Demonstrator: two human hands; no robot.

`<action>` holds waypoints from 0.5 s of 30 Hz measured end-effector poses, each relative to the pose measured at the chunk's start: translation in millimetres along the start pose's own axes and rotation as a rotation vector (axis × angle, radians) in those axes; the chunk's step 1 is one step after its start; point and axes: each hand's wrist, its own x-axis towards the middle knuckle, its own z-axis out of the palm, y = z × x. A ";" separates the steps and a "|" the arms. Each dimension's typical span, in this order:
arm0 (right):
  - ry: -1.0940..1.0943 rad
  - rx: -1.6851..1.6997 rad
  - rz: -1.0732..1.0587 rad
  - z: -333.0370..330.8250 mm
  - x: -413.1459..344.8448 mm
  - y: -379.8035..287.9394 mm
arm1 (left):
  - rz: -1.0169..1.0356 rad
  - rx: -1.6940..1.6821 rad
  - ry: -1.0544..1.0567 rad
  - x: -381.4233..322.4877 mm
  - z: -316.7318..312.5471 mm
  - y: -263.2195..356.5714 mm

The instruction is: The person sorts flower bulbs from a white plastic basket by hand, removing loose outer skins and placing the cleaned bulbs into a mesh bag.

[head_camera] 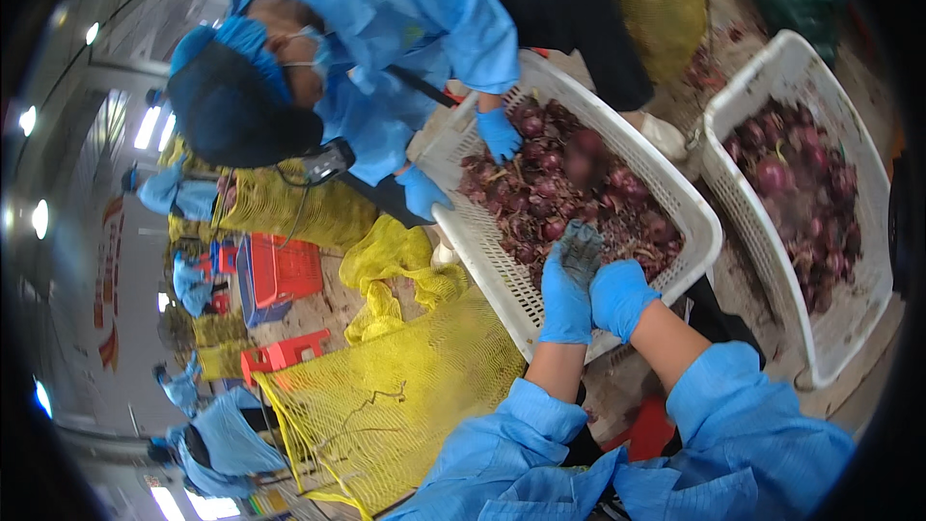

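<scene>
My left hand [573,282], in a blue glove with dark dirt on the fingers, is over the near side of a white perforated plastic crate [499,289]. Beside it and touching it is my right hand [623,298], also gloved, its fingers curled; whether it holds anything is hidden. Red onions [550,159] and loose dry skins fill much of the crate below. One blurred red onion [586,159] appears above the pile, beyond my fingertips. A co-worker's gloved hand [499,134] reaches into the onions, and the other [422,192] rests on the crate's rim.
A second white crate [756,231] of red onions stands at the right. Yellow mesh netting [434,376] spreads at the left, near a red plastic stool [286,353] and a red crate [289,268]. The co-worker [376,22] leans in opposite; a full yellow sack [644,7] stands behind.
</scene>
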 end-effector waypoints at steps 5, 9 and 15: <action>0.146 0.068 -0.090 2.1 -0.5 10.4 | 0.049 -0.072 -0.049 5.4 -2.2 -7.5; 0.069 -0.012 -0.026 6.2 8.3 -1.0 | 0.037 -0.027 -0.062 0.7 -6.5 -1.0; 0.103 -0.009 -0.064 10.5 11.9 -4.7 | 0.058 -0.052 -0.112 3.2 -16.7 1.1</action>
